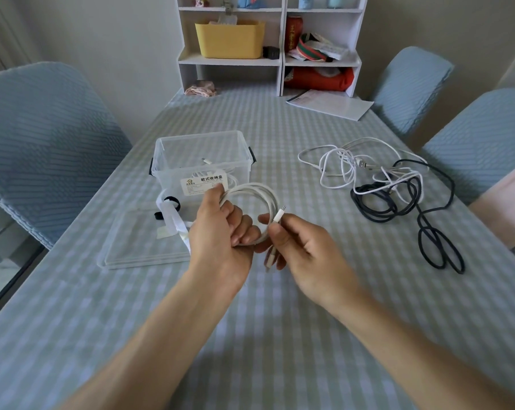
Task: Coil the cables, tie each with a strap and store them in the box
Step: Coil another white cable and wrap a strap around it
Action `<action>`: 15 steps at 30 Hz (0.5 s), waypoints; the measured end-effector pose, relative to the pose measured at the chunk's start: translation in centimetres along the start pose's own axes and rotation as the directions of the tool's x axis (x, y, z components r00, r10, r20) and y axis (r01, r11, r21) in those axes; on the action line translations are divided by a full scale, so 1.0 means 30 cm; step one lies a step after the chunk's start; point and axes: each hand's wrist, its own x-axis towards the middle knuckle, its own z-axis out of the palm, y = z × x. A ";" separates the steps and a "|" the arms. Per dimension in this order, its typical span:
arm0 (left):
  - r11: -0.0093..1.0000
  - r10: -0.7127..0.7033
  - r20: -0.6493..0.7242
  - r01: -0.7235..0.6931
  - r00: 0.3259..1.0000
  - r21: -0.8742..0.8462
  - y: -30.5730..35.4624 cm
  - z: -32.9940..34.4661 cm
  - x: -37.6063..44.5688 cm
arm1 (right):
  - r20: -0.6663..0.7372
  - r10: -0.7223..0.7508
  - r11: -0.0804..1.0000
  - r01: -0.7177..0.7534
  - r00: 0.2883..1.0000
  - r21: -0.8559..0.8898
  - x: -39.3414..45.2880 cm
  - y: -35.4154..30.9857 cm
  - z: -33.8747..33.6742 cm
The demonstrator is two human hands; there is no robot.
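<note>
A white cable [262, 193] is wound into a round coil above the table's middle. My left hand [220, 229] grips the coil's left and lower side. My right hand [303, 247] pinches the cable's end, its plug [280, 214] sticking up between thumb and finger. Behind the coil stands the clear box [201, 161], open, with a white cable inside. Its lid [140, 244] lies flat to the left, with white straps [173, 220] and a black strap [172, 201] on it. A tangle of white cables [342, 164] and dark cables [421, 214] lies at the right.
A white shelf unit [279, 39] with a yellow bin stands at the table's far end, papers [330, 103] lying beside it. Blue chairs [37, 137] flank the table on both sides. A checked cloth [250, 321] covers the table.
</note>
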 end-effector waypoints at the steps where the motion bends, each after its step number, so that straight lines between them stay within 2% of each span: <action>1: 1.000 0.002 -0.005 -0.002 1.000 0.010 -0.003 0.002 -0.001 | -0.018 -0.011 1.000 0.011 1.000 -0.010 -0.001 -0.001 0.001; 7: 0.972 0.125 -0.083 -0.106 0.989 0.209 -0.032 0.020 -0.030 | -0.121 0.007 0.999 -0.012 0.993 -0.033 -0.004 -0.002 -0.004; 10: 0.938 0.146 -0.096 -0.108 0.985 0.328 -0.047 0.026 -0.040 | -0.205 0.039 0.997 -0.052 0.978 -0.061 0.001 -0.004 -0.010; 15: 0.849 0.219 -0.034 -0.174 0.975 0.500 -0.070 0.030 -0.052 | -0.255 0.127 0.990 -0.138 0.958 -0.028 0.008 -0.006 -0.013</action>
